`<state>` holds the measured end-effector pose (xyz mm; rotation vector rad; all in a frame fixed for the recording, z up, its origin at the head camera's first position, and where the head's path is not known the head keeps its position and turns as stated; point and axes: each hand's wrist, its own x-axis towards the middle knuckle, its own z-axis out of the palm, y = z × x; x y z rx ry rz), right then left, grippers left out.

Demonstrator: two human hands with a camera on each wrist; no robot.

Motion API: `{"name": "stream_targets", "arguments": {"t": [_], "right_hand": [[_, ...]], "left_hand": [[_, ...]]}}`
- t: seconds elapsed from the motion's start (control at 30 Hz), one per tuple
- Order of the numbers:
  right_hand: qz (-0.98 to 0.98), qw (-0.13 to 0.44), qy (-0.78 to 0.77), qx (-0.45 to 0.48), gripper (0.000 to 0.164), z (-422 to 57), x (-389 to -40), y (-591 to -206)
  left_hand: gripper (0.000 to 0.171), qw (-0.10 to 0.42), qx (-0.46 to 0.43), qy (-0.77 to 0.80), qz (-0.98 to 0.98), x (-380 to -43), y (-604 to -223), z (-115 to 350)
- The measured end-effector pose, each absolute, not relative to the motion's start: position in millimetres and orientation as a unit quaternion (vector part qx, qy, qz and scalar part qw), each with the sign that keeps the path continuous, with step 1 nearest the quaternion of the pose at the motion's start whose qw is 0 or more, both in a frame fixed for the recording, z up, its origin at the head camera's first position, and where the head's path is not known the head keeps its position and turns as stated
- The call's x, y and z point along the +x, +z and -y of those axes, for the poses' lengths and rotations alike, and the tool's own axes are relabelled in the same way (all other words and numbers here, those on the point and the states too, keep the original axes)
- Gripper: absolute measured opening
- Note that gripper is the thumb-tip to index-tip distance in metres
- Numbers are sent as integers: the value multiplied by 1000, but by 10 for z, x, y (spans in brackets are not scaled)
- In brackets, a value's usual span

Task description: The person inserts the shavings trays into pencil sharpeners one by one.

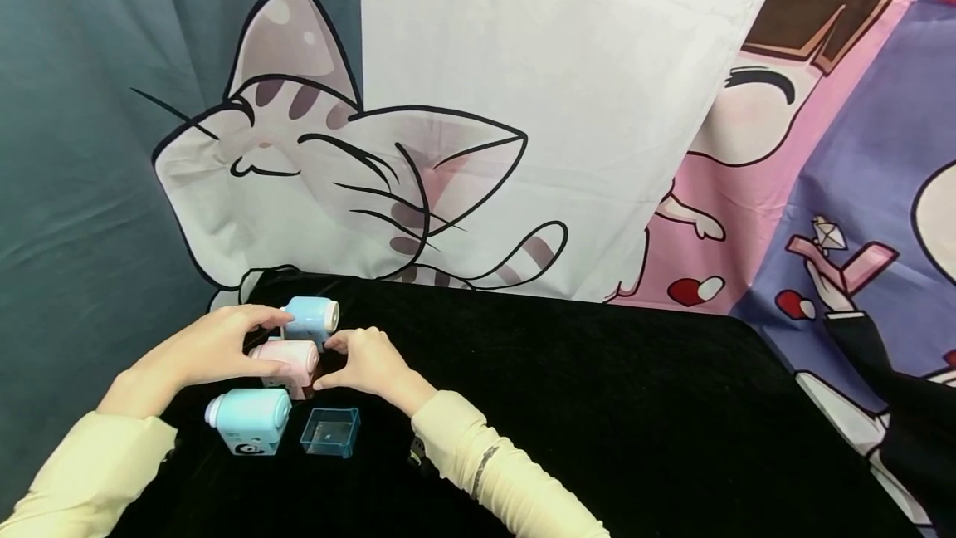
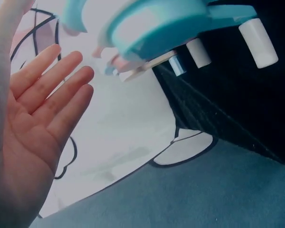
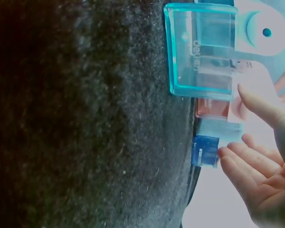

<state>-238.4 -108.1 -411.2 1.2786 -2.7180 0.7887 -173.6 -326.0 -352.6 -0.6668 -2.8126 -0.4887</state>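
Three crank pencil sharpeners stand in a row on the black cloth: a blue one (image 1: pixel 308 315) farthest away, a pink one (image 1: pixel 293 355) in the middle and a turquoise one (image 1: pixel 250 420) nearest. My left hand (image 1: pixel 209 347) spreads around the pink sharpener's back side, thumb on its body, fingertips reaching the blue one; straight fingers show in the left wrist view. At their front, my right hand (image 1: pixel 373 362) has its thumb by the pink sharpener's drawer (image 3: pixel 213 108) and fingertips near the dark blue drawer (image 3: pixel 205 152). Whether these touch is unclear. A clear turquoise drawer (image 1: pixel 331 432) lies apart, before the turquoise sharpener.
Black cloth (image 1: pixel 597 405) covers the table and extends to the right. Behind it hangs a printed curtain (image 1: pixel 597 106) with a cartoon cat. White crank knobs (image 2: pixel 258 42) stick out from the sharpeners in the left wrist view.
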Motion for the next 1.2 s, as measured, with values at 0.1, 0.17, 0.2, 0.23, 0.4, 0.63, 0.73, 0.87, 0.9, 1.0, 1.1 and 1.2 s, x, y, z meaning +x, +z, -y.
{"name": "stream_targets", "arguments": {"t": [0.1,0.17,0.2,0.23,0.4,0.63,0.73,0.87,0.9,1.0,1.1,1.2], "right_hand": [[874,22,261,410,52,1052,-2381,-4102],[872,27,265,411,52,1034,-2367,-4090],[870,31,268,413,52,1029,-2357,-4082],[868,36,270,415,52,1021,-2348,-4076],[860,60,280,421,51,985,-2292,-4033],[859,69,275,427,50,947,-2203,-3975],[860,71,266,430,50,943,-2173,-3963],[859,68,272,429,51,937,-2141,-3964],[858,66,275,429,52,934,-2135,-3966],[853,63,286,432,52,929,-2111,-3973],[848,65,291,439,51,928,-2082,-3970],[844,64,290,447,51,927,-2044,-3960]], "left_hand": [[66,112,-225,-160,954,-1687,-3496,3280],[64,122,-225,-155,954,-1648,-3483,3286],[62,129,-227,-151,953,-1626,-3479,3289],[60,135,-229,-148,953,-1605,-3477,3290],[57,167,-232,-139,948,-1503,-3466,3272],[59,166,-216,-139,952,-1363,-3456,3179],[61,152,-211,-141,955,-1311,-3462,3153],[62,144,-198,-140,959,-1265,-3502,3147],[62,143,-196,-139,960,-1256,-3516,3150],[61,148,-193,-137,960,-1233,-3562,3161],[60,153,-201,-135,958,-1212,-3602,3176],[61,157,-209,-134,956,-1184,-3643,3183]]}}
